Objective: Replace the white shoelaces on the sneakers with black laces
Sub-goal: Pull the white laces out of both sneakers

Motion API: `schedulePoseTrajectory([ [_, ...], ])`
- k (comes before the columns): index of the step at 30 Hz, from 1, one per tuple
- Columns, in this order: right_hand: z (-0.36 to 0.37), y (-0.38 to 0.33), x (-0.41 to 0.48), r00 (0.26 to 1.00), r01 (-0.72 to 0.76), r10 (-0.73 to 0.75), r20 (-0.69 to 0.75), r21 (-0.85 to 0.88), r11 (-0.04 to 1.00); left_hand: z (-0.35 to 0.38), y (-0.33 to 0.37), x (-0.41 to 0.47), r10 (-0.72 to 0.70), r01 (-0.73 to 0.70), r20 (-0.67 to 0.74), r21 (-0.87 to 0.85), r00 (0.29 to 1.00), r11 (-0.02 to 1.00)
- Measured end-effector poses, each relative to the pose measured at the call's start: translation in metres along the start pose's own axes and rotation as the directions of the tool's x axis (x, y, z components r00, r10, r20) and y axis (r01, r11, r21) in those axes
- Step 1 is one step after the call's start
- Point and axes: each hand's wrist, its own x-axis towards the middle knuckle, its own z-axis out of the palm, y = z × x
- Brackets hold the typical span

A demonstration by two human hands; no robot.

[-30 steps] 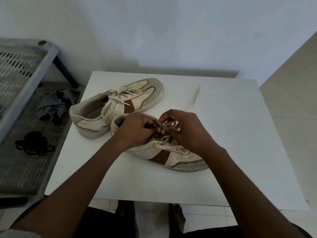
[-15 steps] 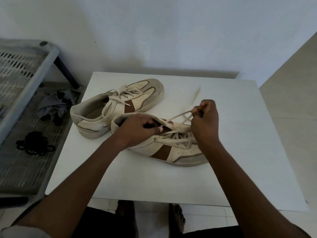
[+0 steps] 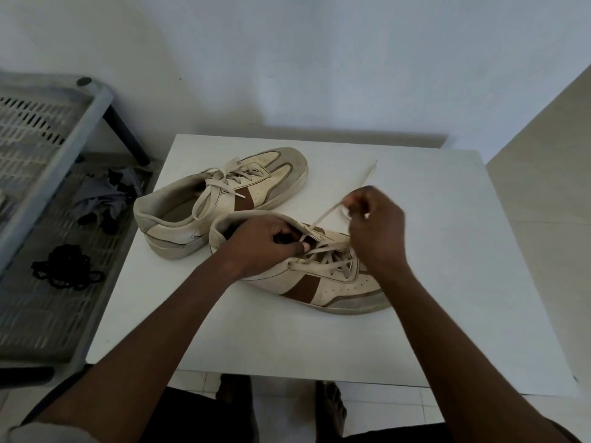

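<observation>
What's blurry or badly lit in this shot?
Head view: the right hand is motion-blurred where it holds the lace; the left hand and near sneaker are sharp; light is dim and flat, with a soft shadow on the wall behind the table.

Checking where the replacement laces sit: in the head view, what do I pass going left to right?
Black laces on the rack shelf → far sneaker → right hand pinching the white lace. The near sneaker and left hand overlap these, so I leave them out.
</observation>
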Motion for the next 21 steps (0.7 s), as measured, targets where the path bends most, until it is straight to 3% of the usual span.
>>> schedulePoseTrajectory([
  [2, -0.012, 0.009, 0.012, 0.953, -0.198, 0.228, -0.197, 0.163, 0.967, 0.000, 0.000, 0.000, -0.006, 0.006, 0.006, -0.003, 1.000, 1.000],
  [4, -0.023, 0.016, 0.018, 0.949, -0.187, 0.217, -0.229, 0.145, 0.972, 0.002, -0.001, 0.000, -0.005, 0.005, 0.000, -0.012, 1.000, 1.000],
  [6, -0.025, 0.011, 0.014, 1.000, 0.015, -0.015, -0.011, 0.057, 0.998, 0.002, 0.001, 0.000, 0.003, -0.003, -0.008, -0.012, 1.000, 1.000],
  [8, -0.015, 0.002, 0.005, 0.917, 0.167, -0.164, 0.364, 0.023, 0.986, 0.002, 0.002, 0.001, 0.009, -0.009, -0.008, -0.006, 1.000, 1.000],
  [10, -0.003, 0.001, -0.001, 0.818, 0.298, -0.229, 0.528, -0.048, 0.953, 0.002, 0.001, 0.001, 0.018, -0.018, -0.005, 0.008, 1.000, 1.000],
  [14, 0.002, 0.006, -0.004, 0.893, 0.323, -0.307, 0.330, 0.007, 0.946, 0.002, -0.002, 0.001, 0.029, -0.029, 0.000, 0.002, 1.000, 1.000],
  [17, -0.001, 0.008, 0.001, 0.998, 0.047, -0.052, 0.036, 0.128, 0.991, 0.002, -0.003, 0.002, 0.014, -0.014, 0.000, 0.020, 1.000, 1.000],
  [19, -0.012, 0.013, 0.011, 0.968, -0.109, 0.148, -0.201, 0.191, 0.975, 0.001, -0.004, 0.001, 0.010, -0.010, 0.010, -0.004, 1.000, 1.000],
  [21, -0.024, 0.016, 0.018, 0.962, -0.113, 0.154, -0.225, 0.186, 0.976, 0.001, -0.005, 0.001, 0.006, -0.006, 0.007, -0.019, 1.000, 1.000],
])
